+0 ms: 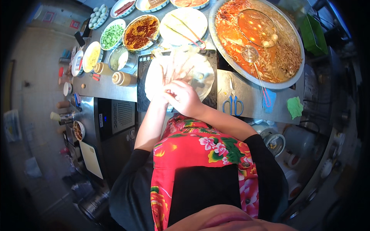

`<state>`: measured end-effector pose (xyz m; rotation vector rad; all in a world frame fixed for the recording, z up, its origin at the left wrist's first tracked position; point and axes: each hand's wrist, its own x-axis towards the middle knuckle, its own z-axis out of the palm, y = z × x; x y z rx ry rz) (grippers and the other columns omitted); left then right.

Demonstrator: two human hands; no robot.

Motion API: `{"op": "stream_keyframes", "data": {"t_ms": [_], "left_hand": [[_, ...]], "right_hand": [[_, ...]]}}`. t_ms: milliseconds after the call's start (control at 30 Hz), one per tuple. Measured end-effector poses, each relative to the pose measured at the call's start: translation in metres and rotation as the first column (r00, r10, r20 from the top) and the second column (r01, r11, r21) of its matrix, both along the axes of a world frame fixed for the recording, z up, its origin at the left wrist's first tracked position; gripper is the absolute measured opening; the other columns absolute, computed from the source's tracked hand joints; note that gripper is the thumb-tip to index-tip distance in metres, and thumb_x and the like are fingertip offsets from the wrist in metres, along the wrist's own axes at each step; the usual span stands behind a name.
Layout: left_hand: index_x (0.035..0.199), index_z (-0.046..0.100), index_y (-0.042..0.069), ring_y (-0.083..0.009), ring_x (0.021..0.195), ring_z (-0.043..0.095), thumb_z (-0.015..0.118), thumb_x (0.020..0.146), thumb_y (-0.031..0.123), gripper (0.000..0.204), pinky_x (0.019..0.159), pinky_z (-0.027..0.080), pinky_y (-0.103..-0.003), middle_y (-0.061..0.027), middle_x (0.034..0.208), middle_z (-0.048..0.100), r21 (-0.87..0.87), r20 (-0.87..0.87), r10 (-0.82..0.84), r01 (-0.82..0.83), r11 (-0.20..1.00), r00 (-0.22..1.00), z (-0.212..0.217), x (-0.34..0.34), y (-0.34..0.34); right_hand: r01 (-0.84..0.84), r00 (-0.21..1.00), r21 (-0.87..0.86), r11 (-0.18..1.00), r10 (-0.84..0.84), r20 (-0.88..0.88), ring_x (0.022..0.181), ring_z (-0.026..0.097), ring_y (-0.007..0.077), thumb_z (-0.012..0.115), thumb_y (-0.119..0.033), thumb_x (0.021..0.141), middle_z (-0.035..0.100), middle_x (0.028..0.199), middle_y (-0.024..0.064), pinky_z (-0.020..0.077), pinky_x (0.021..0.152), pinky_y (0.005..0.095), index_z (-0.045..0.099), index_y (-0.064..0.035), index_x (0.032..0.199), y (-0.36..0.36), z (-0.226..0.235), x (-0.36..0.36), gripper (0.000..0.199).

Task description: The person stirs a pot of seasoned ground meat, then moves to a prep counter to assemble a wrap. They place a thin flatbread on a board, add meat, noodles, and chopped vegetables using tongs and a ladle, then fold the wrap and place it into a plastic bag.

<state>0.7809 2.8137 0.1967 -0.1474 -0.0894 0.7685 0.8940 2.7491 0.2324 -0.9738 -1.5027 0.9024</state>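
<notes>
Fingers stretched and spread, my left hand (175,71) is over a pale round sheet or dish (206,79), whose kind the glare hides. It lies on a black square board (143,92). My right hand (182,98) is closed against my left wrist, on the side nearer my body. Whatever its fingers grip is hidden. Bright light washes out the left fingers, so I cannot tell whether a clear glove covers them. To the right of the board lie scissors (233,104) with blue handles.
A large round pan (300,69) of red broth holds noodle-like shreds, a strainer (250,54) and a wire ladle (276,27). Dishes of chili paste (141,31), green shreds (113,34) and eggs (98,16) line the back. Squeeze bottles (123,79) stand left; a green cloth (295,107) lies right.
</notes>
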Motion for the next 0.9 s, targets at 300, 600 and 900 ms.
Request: {"op": "stream_keyframes", "data": {"t_ms": [300, 600, 900], "left_hand": [[0.155, 0.030, 0.017, -0.0234, 0.129, 0.050, 0.054, 0.102, 0.031, 0.060, 0.109, 0.037, -0.040, -0.0155, 0.144, 0.051, 0.783, -0.602, 0.798, -0.212, 0.585, -0.020, 0.007, -0.075, 0.043], [0.102, 0.069, 0.006, -0.0364, 0.104, 0.064, 0.065, 0.090, 0.032, 0.029, 0.093, 0.050, -0.044, -0.0196, 0.110, 0.068, 0.309, -0.294, 0.918, 0.882, 0.356, -0.267, -0.081, -0.051, 0.032], [0.108, 0.070, 0.004, -0.0292, 0.092, 0.070, 0.065, 0.088, 0.026, 0.030, 0.081, 0.054, -0.039, -0.0179, 0.097, 0.072, 0.231, -0.739, 0.671, 0.913, 0.337, -0.061, -0.091, -0.045, 0.063]], "right_hand": [[-0.591, 0.770, 0.176, 0.787, 0.485, 0.415, 0.084, 0.066, 0.0279, 0.063, -0.021, 0.092, 0.067, 0.093, 0.0127, 0.0535, 0.078, 0.0391, 0.068, -0.0081, 0.099, 0.061, -0.013, -0.039, 0.015], [0.036, 0.536, -0.189, 0.981, 0.141, 0.832, 0.094, 0.067, 0.0305, 0.063, -0.028, 0.092, 0.068, 0.101, 0.0179, 0.0522, 0.086, 0.0402, 0.063, -0.0017, 0.120, 0.129, -0.001, 0.055, 0.038], [0.279, 0.406, -0.207, 0.938, 0.080, 0.910, 0.108, 0.062, 0.0366, 0.063, -0.028, 0.094, 0.061, 0.122, 0.0239, 0.0483, 0.098, 0.0435, 0.045, 0.0045, 0.139, 0.137, 0.001, 0.060, 0.058]]}}
